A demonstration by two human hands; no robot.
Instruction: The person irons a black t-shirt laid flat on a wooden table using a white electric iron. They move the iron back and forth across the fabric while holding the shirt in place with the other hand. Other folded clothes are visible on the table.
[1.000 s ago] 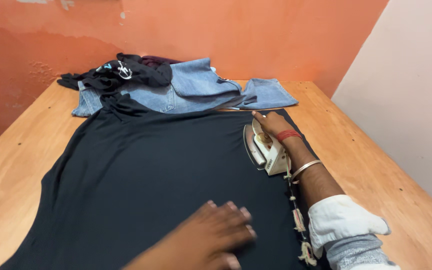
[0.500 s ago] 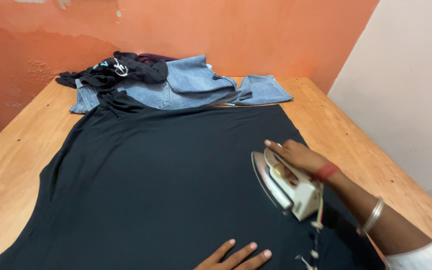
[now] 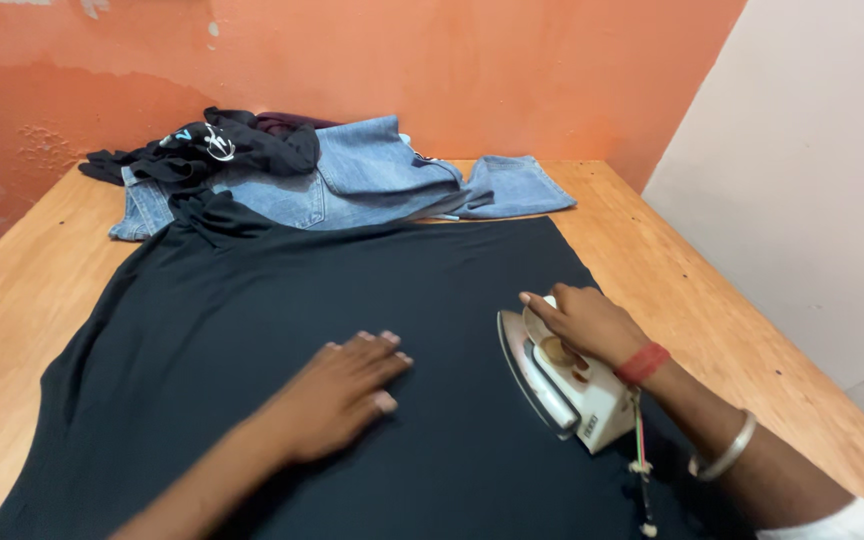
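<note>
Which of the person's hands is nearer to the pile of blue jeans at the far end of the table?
Left, though only narrowly. The left hand lies flat on the black garment, below the blue jeans. The right hand holds the iron further right, towards the garment's edge.

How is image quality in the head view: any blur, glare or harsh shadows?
Head view: even, soft light with no glare; the left hand flat on the dark navy garment looks slightly motion-blurred; the right hand gripping the white electric iron is sharper; the orange wooden table shows only faint shadows.
</note>
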